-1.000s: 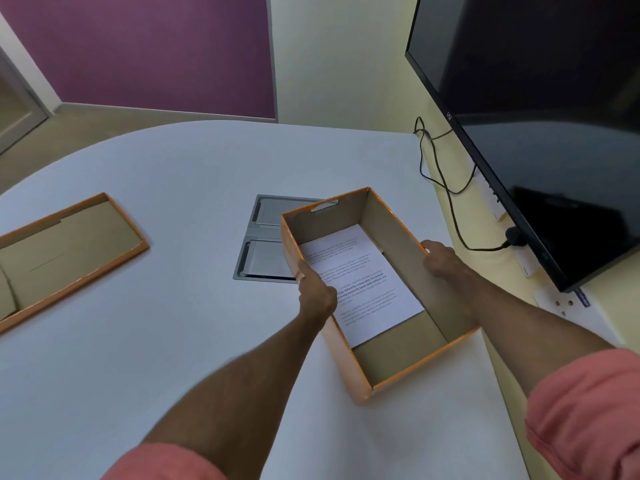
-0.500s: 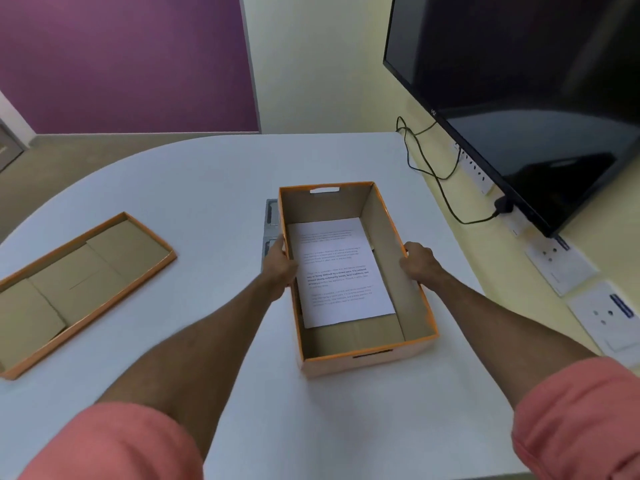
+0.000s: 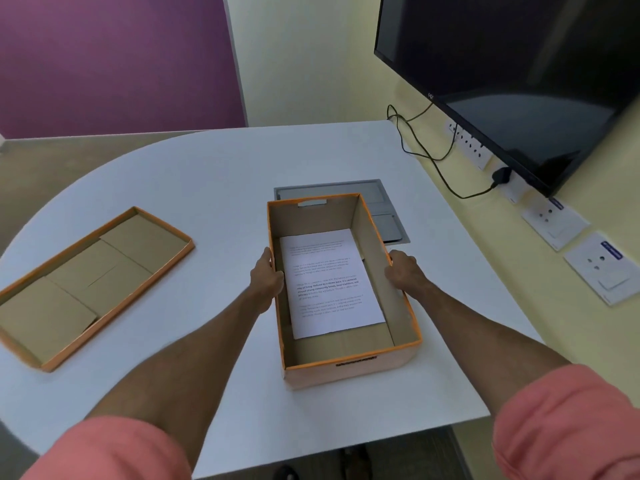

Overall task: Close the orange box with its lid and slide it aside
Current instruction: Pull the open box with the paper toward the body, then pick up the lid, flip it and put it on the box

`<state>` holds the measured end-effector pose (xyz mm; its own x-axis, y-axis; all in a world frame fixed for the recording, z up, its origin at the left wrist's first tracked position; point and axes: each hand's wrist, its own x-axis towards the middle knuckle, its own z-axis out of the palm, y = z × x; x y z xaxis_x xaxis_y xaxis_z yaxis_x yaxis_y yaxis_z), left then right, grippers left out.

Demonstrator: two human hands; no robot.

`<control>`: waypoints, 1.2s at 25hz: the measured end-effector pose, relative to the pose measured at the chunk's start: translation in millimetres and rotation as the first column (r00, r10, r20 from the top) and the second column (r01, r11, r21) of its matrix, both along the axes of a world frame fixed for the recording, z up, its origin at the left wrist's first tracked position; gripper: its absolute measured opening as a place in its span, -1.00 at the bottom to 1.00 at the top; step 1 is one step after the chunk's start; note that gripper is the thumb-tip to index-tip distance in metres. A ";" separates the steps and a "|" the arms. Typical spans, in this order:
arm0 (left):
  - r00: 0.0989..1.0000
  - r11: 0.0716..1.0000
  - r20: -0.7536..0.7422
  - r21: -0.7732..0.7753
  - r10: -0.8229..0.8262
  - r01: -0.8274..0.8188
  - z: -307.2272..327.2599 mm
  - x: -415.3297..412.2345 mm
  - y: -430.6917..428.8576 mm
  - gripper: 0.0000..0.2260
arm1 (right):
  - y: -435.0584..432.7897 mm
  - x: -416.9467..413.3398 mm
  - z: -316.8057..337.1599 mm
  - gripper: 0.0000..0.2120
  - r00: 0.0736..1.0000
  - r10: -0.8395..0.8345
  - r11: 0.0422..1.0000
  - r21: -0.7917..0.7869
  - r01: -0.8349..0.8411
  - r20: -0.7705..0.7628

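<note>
Head view: left hand [image 3: 267, 284] and right hand [image 3: 403, 271] grip opposite long walls of the open box [image 3: 349, 368], paper [image 3: 329, 282] between them. Lid [image 3: 90, 282] lies well left, on the table [image 3: 207, 174].

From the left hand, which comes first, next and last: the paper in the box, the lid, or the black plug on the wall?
Seen from the head camera, starting at the left hand:
1. The paper, just to its right, inside the orange box.
2. The lid, away to the left on the table, lying inside up.
3. The black plug, far right at the wall sockets.
</note>
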<state>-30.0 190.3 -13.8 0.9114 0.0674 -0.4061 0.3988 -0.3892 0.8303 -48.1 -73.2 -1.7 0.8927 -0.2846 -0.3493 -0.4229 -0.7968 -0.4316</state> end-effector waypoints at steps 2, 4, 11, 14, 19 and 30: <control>0.999 0.999 -0.007 0.012 -0.032 0.032 -5.3 -2.8 6.9 -0.41 | 5.7 -4.3 -4.1 -0.83 1.000 0.007 1.000 0.005 -0.007 -0.021; 0.998 0.998 -0.021 0.018 -0.054 0.054 -9.7 -4.7 10.7 -0.41 | 8.7 -7.0 -8.9 -0.87 0.999 0.021 1.000 0.014 -0.021 -0.030; 0.997 0.996 -0.008 0.049 -0.080 0.080 -13.5 -8.3 10.7 -0.41 | 7.2 -8.6 -13.3 -0.95 0.998 0.049 0.998 0.032 -0.048 -0.036; 0.996 0.994 -0.014 0.064 -0.093 0.093 -5.1 -10.2 9.0 -0.38 | 11.2 -2.5 -10.1 -0.72 0.990 0.144 0.987 -0.074 -0.143 0.007; 0.966 0.937 0.128 0.299 -0.225 0.178 13.4 -14.1 26.1 -0.41 | 47.1 14.3 4.5 -0.44 0.861 0.457 0.821 -0.478 -0.312 0.224; 0.960 0.687 0.111 0.719 -0.258 0.101 45.6 -28.7 152.0 -0.47 | 210.2 53.2 32.7 -0.27 0.625 0.742 0.656 -0.454 -0.603 0.242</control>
